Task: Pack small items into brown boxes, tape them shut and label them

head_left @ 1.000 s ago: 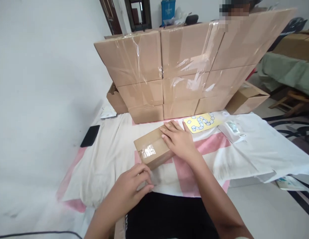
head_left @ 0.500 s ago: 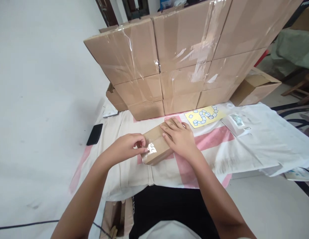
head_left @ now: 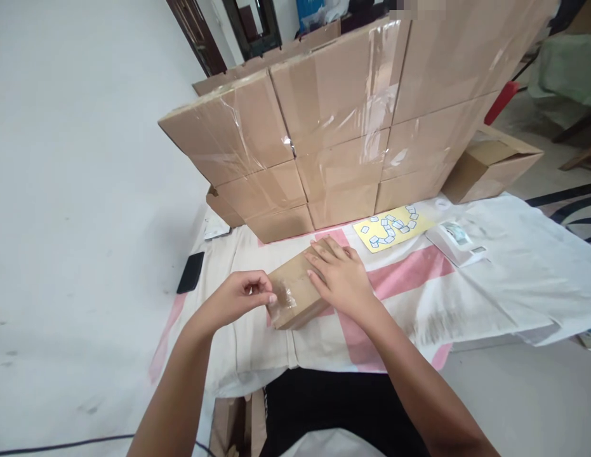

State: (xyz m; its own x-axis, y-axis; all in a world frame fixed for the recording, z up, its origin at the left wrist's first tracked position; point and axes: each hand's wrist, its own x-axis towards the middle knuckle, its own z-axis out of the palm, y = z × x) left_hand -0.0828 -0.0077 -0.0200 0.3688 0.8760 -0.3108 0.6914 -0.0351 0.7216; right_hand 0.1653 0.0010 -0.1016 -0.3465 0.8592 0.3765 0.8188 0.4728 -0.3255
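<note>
A small brown cardboard box [head_left: 295, 274] lies at a slant on the cloth before me, with shiny clear tape [head_left: 284, 297] across its near left end. At that end, the thumb and index finger of my left hand [head_left: 245, 297] are pinched together, apparently on the tape's edge; the exact grip is too small to see. My right hand [head_left: 341, 273] rests flat over the box's right part, fingers spread across its top. The box's far right end is partly hidden under that hand.
A tall wall of taped cardboard boxes [head_left: 343, 152] stands behind. To the right lie a yellow sheet [head_left: 393, 228] with drawn shapes and a white device [head_left: 459, 244]. An open carton [head_left: 490, 165] sits at the back right, a black phone [head_left: 190, 273] at the left edge.
My left hand's fingertips have shifted slightly left, off the top towards the box's left edge. My right hand stays on the box. The camera view has tilted a little.
</note>
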